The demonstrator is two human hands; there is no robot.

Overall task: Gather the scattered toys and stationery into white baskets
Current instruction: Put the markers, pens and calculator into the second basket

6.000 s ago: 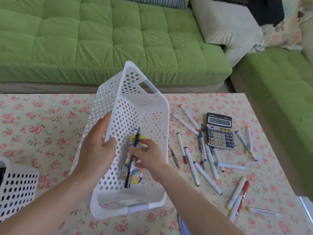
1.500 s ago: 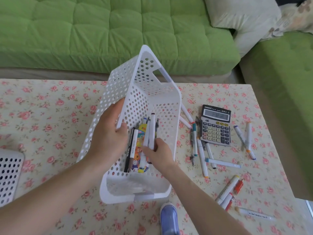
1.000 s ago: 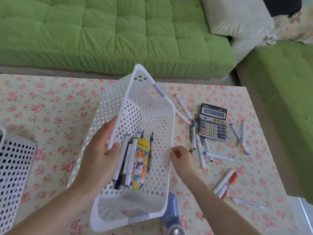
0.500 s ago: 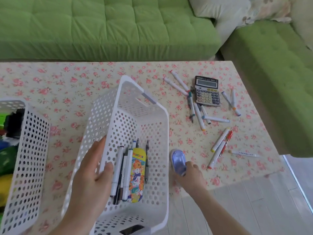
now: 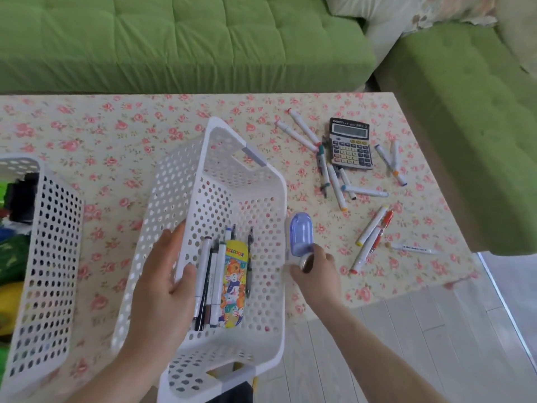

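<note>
Gadget (image 5: 301,234) in right hand (image 5: 315,271), dome end away

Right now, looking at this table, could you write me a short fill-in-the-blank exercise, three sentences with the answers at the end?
1. The left hand grips a wall of the central white basket, which holds pens and a ___ pencil case.
2. The right hand holds a blue plastic item that is ___ the basket, not inside it.
3. Behind the table stands a ___ sofa.
Answers: yellow; outside; green.
</note>
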